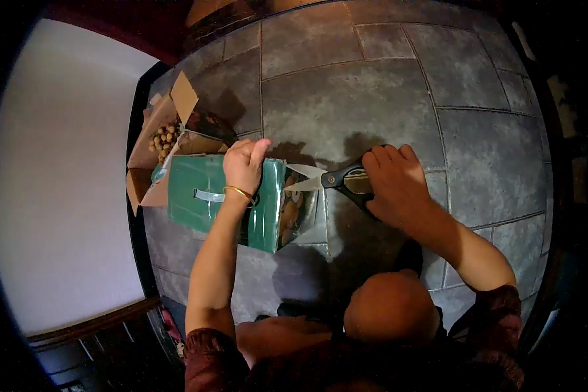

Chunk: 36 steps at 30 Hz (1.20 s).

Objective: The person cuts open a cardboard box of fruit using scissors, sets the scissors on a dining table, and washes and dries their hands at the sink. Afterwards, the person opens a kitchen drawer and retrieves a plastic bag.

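Note:
A green box (191,173) with a pale handle strip (209,195) on top lies on the floor in front of me. My left hand (244,166) rests on its top near the right end, fingers curled at the far edge and thumb sticking out. At that end, clear plastic (312,219) and brownish contents (291,210) show, too dark to name. My right hand (397,183) grips the black handles of a pair of scissors (332,179). Their blades are spread and point left, with the tips at the box's right end.
Behind the green box, against the white wall (72,150), stands an open cardboard box (137,186) with raised flaps. A bunch of small round brown fruits (164,138) sits in it. Grey tiled floor (333,91) surrounds everything; my bent knee (392,307) is close below.

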Motion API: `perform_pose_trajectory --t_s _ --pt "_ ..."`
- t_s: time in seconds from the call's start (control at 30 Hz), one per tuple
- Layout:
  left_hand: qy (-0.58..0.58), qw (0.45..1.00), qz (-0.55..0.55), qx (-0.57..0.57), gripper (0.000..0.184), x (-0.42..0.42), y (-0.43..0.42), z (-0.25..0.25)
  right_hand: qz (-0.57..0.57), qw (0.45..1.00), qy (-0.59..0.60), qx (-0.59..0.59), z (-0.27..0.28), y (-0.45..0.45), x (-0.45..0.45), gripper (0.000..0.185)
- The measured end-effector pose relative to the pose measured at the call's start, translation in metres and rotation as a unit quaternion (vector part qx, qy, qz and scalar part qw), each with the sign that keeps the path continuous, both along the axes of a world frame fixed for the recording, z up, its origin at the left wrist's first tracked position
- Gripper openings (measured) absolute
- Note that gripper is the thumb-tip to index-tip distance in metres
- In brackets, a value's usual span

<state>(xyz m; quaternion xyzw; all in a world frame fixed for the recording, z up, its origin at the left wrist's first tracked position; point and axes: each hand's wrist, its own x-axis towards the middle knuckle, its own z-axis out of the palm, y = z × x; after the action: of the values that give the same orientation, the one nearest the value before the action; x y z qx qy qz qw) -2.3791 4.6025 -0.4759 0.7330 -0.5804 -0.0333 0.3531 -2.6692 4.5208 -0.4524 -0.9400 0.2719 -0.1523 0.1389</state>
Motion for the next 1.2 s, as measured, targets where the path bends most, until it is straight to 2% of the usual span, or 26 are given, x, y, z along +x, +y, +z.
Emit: perform_pose_trajectory --t_s 0.23,0.43,0.6,0.63,0.73,0.9,1.0,1.03,1.13,1.2 --pt "0.006 1.000 0.004 -0.001 0.045 0.001 0.000 -0.002 0.002 1.000 -0.001 0.004 0.006 0.001 0.004 0.048" --pt "0.013 0.999 0.036 0.028 0.042 -0.001 0.002 0.000 0.028 0.990 0.131 -0.039 0.032 -0.003 0.020 0.046" --pt "0.004 0.999 0.040 0.017 0.041 -0.001 0.004 0.001 0.064 0.981 0.170 -0.065 0.037 0.004 0.020 0.037" --pt "0.020 0.999 0.040 0.012 0.041 -0.001 0.003 0.000 0.068 0.981 0.168 -0.067 0.035 0.008 0.016 0.035" --pt "0.069 0.997 0.029 -0.008 0.040 0.002 0.008 -0.002 0.067 0.986 0.149 0.032 0.011 0.022 0.005 0.031" --pt "0.187 0.975 -0.021 -0.118 0.044 0.001 0.017 -0.002 0.015 0.992 0.123 0.033 -0.005 0.024 -0.002 0.030" --pt "0.316 0.940 0.038 -0.124 0.048 -0.007 0.023 0.005 0.019 0.996 0.089 0.026 -0.006 0.026 -0.005 0.031" --pt "0.330 0.933 0.041 -0.139 0.049 -0.005 0.024 0.003 0.024 0.997 0.069 0.022 -0.006 0.026 -0.005 0.031" --pt "0.364 0.920 0.011 -0.147 0.049 0.003 0.028 -0.001 0.040 0.988 0.149 -0.014 0.009 0.023 -0.007 0.035" --pt "0.363 0.921 0.017 -0.143 0.049 0.003 0.028 0.000 0.034 0.988 0.146 -0.035 0.028 0.015 -0.019 0.042"
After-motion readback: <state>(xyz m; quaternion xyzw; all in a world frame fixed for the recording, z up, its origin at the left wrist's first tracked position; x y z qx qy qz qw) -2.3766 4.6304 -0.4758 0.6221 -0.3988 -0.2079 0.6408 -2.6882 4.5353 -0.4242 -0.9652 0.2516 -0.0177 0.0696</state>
